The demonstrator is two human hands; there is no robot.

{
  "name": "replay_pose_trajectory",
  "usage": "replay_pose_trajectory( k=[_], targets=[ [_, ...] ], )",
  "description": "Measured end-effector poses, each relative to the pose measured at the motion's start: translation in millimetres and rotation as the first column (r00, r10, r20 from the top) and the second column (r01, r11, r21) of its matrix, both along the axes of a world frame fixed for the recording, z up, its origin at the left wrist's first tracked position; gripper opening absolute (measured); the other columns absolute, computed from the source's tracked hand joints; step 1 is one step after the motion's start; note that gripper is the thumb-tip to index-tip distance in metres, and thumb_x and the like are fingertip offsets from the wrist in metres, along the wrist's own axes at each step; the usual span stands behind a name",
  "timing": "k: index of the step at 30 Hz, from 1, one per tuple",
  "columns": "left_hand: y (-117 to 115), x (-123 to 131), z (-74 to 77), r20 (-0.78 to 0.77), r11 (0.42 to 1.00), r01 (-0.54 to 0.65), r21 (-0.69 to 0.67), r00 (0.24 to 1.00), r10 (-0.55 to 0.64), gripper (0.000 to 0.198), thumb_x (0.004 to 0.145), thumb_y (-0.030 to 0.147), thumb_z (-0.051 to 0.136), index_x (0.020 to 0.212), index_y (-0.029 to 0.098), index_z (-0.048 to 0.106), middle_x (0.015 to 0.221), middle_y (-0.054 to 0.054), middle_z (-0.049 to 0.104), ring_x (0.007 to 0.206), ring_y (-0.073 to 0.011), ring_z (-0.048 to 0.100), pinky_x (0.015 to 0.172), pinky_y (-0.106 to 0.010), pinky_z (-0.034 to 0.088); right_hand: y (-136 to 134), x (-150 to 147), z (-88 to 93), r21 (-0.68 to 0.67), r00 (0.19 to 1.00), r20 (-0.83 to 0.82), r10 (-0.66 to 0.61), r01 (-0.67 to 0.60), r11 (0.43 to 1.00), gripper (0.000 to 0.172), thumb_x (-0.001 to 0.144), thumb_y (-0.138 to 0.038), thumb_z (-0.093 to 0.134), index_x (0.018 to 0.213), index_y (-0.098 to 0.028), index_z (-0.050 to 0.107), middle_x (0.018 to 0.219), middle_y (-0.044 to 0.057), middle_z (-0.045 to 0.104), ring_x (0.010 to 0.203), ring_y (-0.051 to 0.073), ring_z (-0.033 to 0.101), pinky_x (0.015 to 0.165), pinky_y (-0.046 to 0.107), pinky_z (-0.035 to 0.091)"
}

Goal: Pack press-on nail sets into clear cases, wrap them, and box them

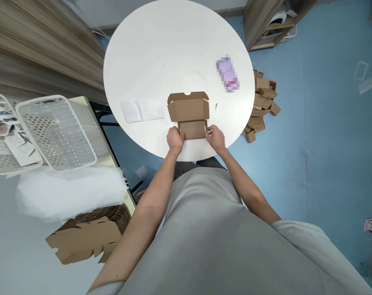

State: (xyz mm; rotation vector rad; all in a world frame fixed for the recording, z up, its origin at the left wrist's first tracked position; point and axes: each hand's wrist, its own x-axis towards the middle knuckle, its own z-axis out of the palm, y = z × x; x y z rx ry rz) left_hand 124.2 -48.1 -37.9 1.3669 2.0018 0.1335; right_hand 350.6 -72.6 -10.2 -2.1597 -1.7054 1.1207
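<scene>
A small brown cardboard box [192, 129] lies on the white round table near its front edge, its lid [189, 109] raised and tipped away from me. The side walls stand up, and the bottom inside is bare. My left hand [175, 139] is closed round the box's left wall, fingers curled at the corner. At the right wall, my right hand [216, 138] pinches the edge between thumb and fingers. Left of the box lie clear plastic bags [143, 110], flat on the tabletop. A blurred purple object [228, 74] rests farther back on the right.
The white table [173, 49] fills the middle. Folded boxes [261, 100] are heaped on the floor to its right. On a side table at left stand white baskets [57, 133], a stack of white translucent sheets [71, 190] and flat cardboard blanks [90, 235].
</scene>
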Motion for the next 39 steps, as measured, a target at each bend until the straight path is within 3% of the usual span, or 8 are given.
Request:
replay_pose_trajectory(
  k=[3, 12, 18, 22, 26, 30, 34, 39],
  targets=[
    [-2, 1, 2.5, 0.011, 1.0, -0.003, -0.002, 1.0, 0.003, 0.011, 0.096, 0.014, 0.059, 0.103, 0.023, 0.063, 0.112, -0.015, 0.068, 0.111, -0.0369, 0.068, 0.1, -0.052, 0.053, -1, -14, -0.1, 0.009, 0.999, 0.005, 0.04, -0.04, 0.999, 0.033, 0.114, -0.052, 0.051, 0.12, -0.024, 0.067, 0.139, 0.014, 0.07, 0.106, 0.028, 0.075, 0.094, 0.043, 0.06],
    [-9, 5, 10.5, -0.037, 0.998, 0.031, -0.046, 0.999, -0.033, 0.012, 0.1, 0.014, 0.056, 0.107, 0.021, 0.064, 0.119, -0.017, 0.068, 0.112, -0.0354, 0.069, 0.099, -0.047, 0.052, 21, -11, -16.4, -0.08, 0.993, 0.114, -0.032, 0.042, 0.996, 0.012, 0.103, -0.017, 0.054, 0.097, -0.025, 0.062, 0.098, 0.009, 0.075, 0.089, 0.028, 0.068, 0.081, 0.038, 0.052],
    [-12, 1, 18.0, 0.003, 0.996, 0.014, -0.09, 1.0, -0.014, 0.015, 0.105, 0.03, 0.06, 0.111, 0.021, 0.07, 0.12, -0.017, 0.075, 0.111, -0.0351, 0.071, 0.095, -0.044, 0.052, 24, -14, -16.5, -0.087, 0.988, 0.152, -0.036, 0.049, 0.995, 0.009, 0.102, -0.02, 0.058, 0.094, -0.025, 0.059, 0.098, 0.009, 0.074, 0.087, 0.027, 0.066, 0.077, 0.036, 0.047],
    [-7, -34, 23.2, 0.092, 0.998, -0.069, 0.003, 0.993, 0.069, 0.039, 0.109, 0.054, 0.055, 0.109, 0.021, 0.075, 0.116, -0.015, 0.079, 0.112, -0.0342, 0.074, 0.104, -0.044, 0.052, 18, -5, -8.8, -0.063, 0.986, 0.13, -0.103, 0.112, 0.992, 0.023, 0.104, -0.046, 0.066, 0.105, -0.023, 0.065, 0.116, 0.012, 0.078, 0.101, 0.03, 0.07, 0.084, 0.038, 0.05],
    [28, -105, 21.1, 0.018, 0.951, -0.268, 0.152, 0.963, 0.269, 0.039, 0.109, 0.046, 0.056, 0.129, 0.016, 0.07, 0.133, -0.018, 0.073, 0.119, -0.0314, 0.073, 0.116, -0.047, 0.051, 9, 4, 6.8, -0.004, 0.98, 0.099, -0.174, 0.175, 0.985, 0.04, 0.106, -0.059, 0.062, 0.115, -0.021, 0.068, 0.122, 0.013, 0.078, 0.103, 0.03, 0.073, 0.087, 0.04, 0.052],
    [80, -164, 7.9, -0.054, 0.895, -0.381, 0.232, 0.913, 0.403, 0.052, 0.096, 0.037, 0.077, 0.14, 0.014, 0.06, 0.147, -0.022, 0.063, 0.147, -0.0396, 0.058, 0.13, -0.058, 0.042, 2, 5, 19.6, 0.007, 0.967, 0.076, -0.242, 0.242, 0.97, 0.041, 0.107, -0.059, 0.056, 0.114, -0.02, 0.07, 0.119, 0.013, 0.08, 0.092, 0.028, 0.074, 0.085, 0.04, 0.053],
    [112, -180, -3.5, -0.125, 0.875, -0.475, 0.096, 0.866, 0.484, 0.064, 0.082, 0.029, 0.093, 0.133, 0.016, 0.058, 0.149, -0.024, 0.062, 0.149, -0.0431, 0.057, 0.129, -0.062, 0.044, -4, -4, 28.8, -0.001, 0.95, 0.045, -0.309, 0.309, 0.951, 0.043, 0.107, -0.06, 0.054, 0.109, -0.021, 0.071, 0.115, 0.013, 0.082, 0.089, 0.028, 0.076, 0.085, 0.04, 0.055],
    [113, -177, 0.9, -0.149, 0.866, -0.497, 0.05, 0.854, 0.499, 0.073, 0.076, 0.025, 0.099, 0.131, 0.019, 0.052, 0.15, -0.022, 0.058, 0.147, -0.0424, 0.06, 0.125, -0.063, 0.048, -8, -20, 41.6, 0.02, 0.941, 0.016, -0.338, 0.337, 0.941, 0.043, 0.105, -0.06, 0.053, 0.105, -0.022, 0.072, 0.112, 0.014, 0.083, 0.089, 0.029, 0.076, 0.085, 0.041, 0.057]
  ],
)
